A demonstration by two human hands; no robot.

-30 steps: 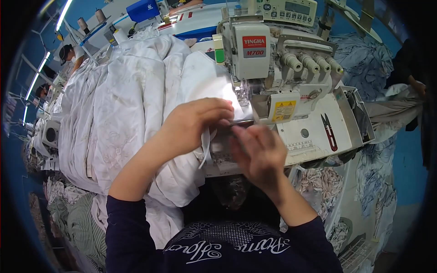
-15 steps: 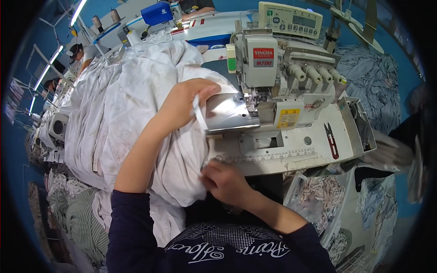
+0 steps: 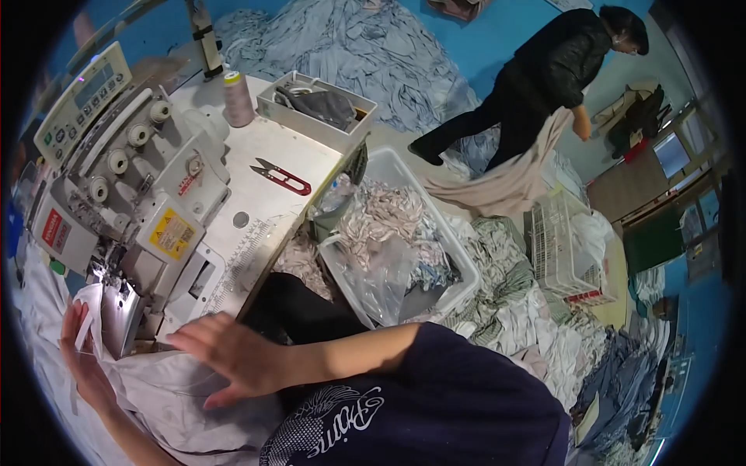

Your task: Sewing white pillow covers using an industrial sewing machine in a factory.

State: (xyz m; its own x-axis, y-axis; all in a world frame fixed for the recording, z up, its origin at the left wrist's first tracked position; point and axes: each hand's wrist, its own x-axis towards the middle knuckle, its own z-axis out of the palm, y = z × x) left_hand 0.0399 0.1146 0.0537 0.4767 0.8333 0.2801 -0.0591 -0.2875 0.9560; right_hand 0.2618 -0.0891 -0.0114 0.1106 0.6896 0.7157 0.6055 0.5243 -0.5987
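My left hand (image 3: 84, 365) is at the left, its fingers closed on a folded edge of white cloth (image 3: 167, 388) beside the metal plate (image 3: 123, 318) of a sewing machine (image 3: 128, 186). A narrow part of the cloth stands up between those fingers, close to the machine's needle area. My right hand (image 3: 237, 353) is over the cloth in front of the machine bed, fingers spread and slightly blurred. It holds nothing; whether it touches the cloth I cannot tell. Most of the cloth's left side falls into the dark rim of the picture.
Red-handled thread snips (image 3: 284, 177), a thread cone (image 3: 238, 101) and a box of odds and ends (image 3: 318, 109) are on the machine table. Right of it stands a bin (image 3: 462, 272) of fabric scraps. Cloth heaps (image 3: 536, 342) cover the floor; a person (image 3: 544, 78) walks behind, trailing beige cloth.
The view has swung to the right, bringing in the bin and the walking person. My right hand has opened from a curled grip near the cloth's edge. My left hand stays by the plate.
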